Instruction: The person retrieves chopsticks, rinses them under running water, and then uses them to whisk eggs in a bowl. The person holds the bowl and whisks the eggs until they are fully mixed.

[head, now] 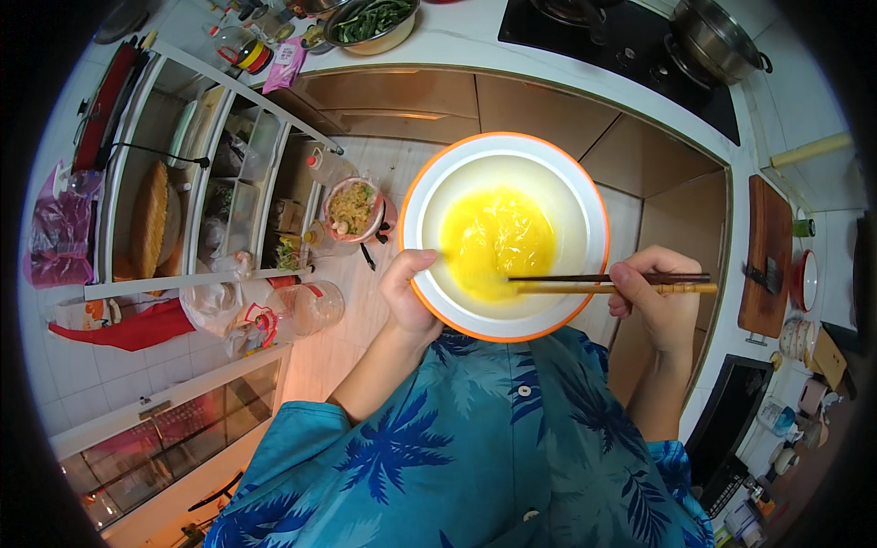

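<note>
In front of my chest is a white bowl with an orange rim, tilted so that its inside faces the camera. My left hand grips its lower left edge, the thumb over the rim and the fingers hidden beneath. Bright yellow beaten egg lies in the bottom. My right hand holds a pair of chopsticks, one dark and one light. Their tips reach into the egg near its lower edge, where the liquid is blurred.
Beyond the bowl runs a white counter with a metal bowl of leafy greens and a black cooktop. A steel pot stands at its right. On the right counter is a wooden cutting board. A shelf rack and a waste bin are left.
</note>
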`<action>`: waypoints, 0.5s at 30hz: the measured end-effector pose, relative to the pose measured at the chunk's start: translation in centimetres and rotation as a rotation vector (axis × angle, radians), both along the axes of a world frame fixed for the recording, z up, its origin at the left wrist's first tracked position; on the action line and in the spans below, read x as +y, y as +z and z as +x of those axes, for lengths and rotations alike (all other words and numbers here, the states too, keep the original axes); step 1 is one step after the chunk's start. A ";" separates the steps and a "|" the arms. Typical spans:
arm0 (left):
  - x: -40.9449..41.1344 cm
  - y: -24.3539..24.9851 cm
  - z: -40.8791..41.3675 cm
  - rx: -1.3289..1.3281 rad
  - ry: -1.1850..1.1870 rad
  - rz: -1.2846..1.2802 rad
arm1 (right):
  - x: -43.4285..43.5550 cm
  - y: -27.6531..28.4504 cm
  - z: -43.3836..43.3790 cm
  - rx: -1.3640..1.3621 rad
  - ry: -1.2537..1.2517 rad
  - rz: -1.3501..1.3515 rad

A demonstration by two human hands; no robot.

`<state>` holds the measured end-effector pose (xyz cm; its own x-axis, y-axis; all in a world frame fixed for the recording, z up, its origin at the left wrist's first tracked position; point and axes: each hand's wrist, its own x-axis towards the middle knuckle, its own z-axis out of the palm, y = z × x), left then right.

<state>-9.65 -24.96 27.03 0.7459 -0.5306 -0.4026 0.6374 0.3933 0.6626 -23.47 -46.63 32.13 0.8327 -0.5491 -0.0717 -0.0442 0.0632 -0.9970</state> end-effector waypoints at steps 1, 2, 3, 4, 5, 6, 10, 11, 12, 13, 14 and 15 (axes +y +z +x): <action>-0.1 -0.2 0.0 -0.002 0.015 0.006 | 0.2 0.0 -0.1 -0.002 0.028 0.018; -0.2 -0.3 0.0 -0.004 0.025 0.012 | 0.1 -0.2 0.0 0.032 -0.032 0.011; -0.2 -0.3 0.0 -0.003 0.012 0.015 | -0.2 -0.5 0.3 0.066 -0.091 0.004; -0.2 -0.2 0.0 -0.001 -0.002 0.017 | -0.4 -0.8 0.4 0.101 -0.151 -0.002; -0.1 -0.2 0.1 0.000 -0.016 0.022 | -0.7 -0.8 -0.1 0.112 -0.018 0.018; -0.1 -0.2 0.1 0.000 -0.018 0.028 | -0.5 -1.0 -0.1 0.086 -0.064 0.028; 0.0 -0.3 0.3 -0.012 -0.032 0.067 | -0.4 -0.6 0.5 0.144 -0.148 0.028; 0.0 -0.3 0.2 -0.016 -0.037 0.080 | -0.5 -0.3 0.2 0.142 -0.059 0.045; -0.1 -0.3 0.1 -0.006 -0.028 0.073 | -0.5 -0.3 0.0 0.138 0.030 0.063; -0.1 -0.4 0.1 0.005 -0.021 0.067 | -0.5 -1.1 0.1 0.040 -0.027 0.091; -0.3 -0.4 0.0 0.014 -0.015 0.060 | -0.8 -1.3 0.2 0.078 -0.094 0.079; -0.4 -0.4 0.0 0.008 0.001 0.097 | -1.0 -1.6 0.3 0.117 -0.162 0.067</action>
